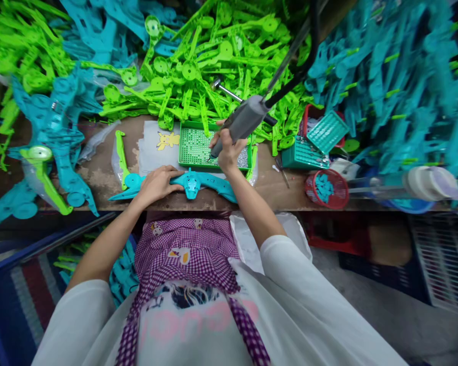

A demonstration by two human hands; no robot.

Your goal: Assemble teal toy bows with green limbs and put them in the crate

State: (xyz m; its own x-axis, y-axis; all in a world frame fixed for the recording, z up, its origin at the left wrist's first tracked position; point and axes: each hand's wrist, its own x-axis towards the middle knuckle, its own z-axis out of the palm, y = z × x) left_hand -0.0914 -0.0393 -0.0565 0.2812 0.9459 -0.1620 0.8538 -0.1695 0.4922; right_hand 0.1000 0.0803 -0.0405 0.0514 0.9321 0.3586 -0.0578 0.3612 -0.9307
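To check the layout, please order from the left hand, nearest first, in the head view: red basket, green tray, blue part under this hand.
1. Blue part: touched by the left hand.
2. Green tray: ahead, right.
3. Red basket: farther right.

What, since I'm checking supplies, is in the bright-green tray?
In the bright-green tray, small silvery pieces show at right; the right hand and gray tool hide part of it.

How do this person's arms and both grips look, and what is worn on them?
Loose, plain white sleeves leave the forearms bare. The left grip and right grip are human hands without gloves; no watch or bracelet shows on either wrist.
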